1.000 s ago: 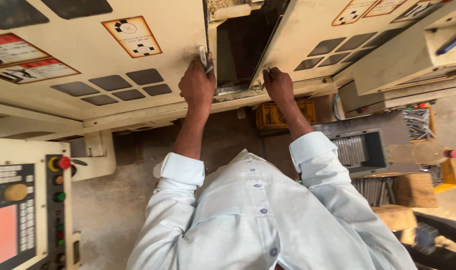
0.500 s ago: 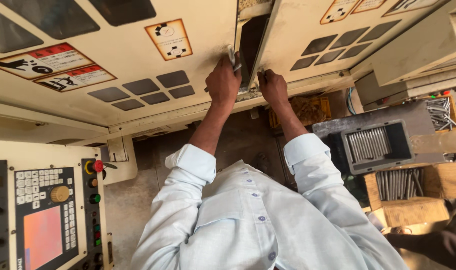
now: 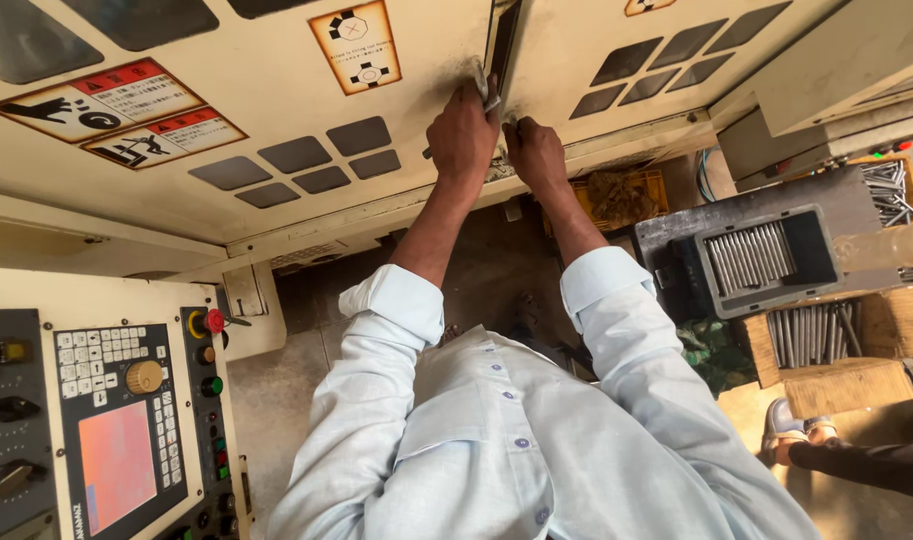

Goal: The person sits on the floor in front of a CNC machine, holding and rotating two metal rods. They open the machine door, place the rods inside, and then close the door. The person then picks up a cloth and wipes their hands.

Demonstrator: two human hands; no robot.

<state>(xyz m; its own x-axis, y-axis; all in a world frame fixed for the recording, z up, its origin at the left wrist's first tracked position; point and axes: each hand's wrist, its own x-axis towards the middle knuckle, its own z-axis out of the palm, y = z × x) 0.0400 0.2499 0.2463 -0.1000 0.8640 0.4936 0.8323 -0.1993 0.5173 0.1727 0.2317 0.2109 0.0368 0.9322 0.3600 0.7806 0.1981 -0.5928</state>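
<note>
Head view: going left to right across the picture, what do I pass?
Cream control panel with keypad and reddish screen → red round button → left hand → right hand → dark grey bin of metal rods → brown cardboard box of rods.

The concrete floor [image 3: 276, 400] is grey and dusty. Directly on it, at the right, stands an open cardboard box [image 3: 826, 350] holding metal rods [image 3: 801, 335] laid side by side. Just beside it sits a dark grey bin [image 3: 766, 262] with more rods [image 3: 751, 258] in a row. A yellow crate [image 3: 616, 195] with brownish material sits further back. A shoe [image 3: 786, 425] of another person rests on the floor near the box.
</note>
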